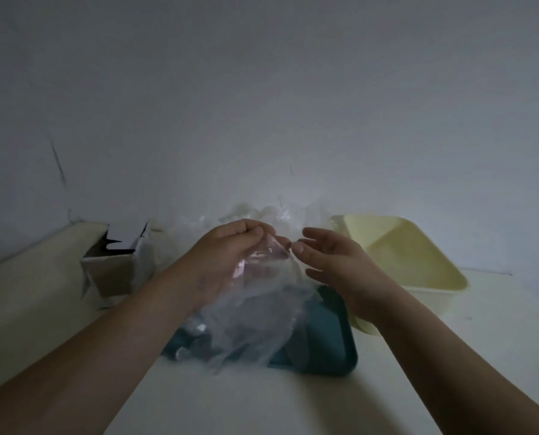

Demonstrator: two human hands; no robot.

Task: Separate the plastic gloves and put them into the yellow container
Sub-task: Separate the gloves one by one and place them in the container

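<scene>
Fingertips (255,235) of the left hand (227,259) are bunched together, pinching the top of a clear plastic glove (255,312) that hangs down onto the teal tray (324,350) mid-desk (261,409). The right hand (334,262) is just beside it, fingers apart and relaxed, holding nothing. The yellow container (419,262) stands right of the tray. More gloves (271,213) lie heaped at the desk's back edge, and a cardboard box (111,268) stands at its left.

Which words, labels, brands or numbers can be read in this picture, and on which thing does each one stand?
None can be read. The cardboard box, the yellow container, the blue tray and the plastic gloves show no print that the dim picture lets me make out.
</scene>
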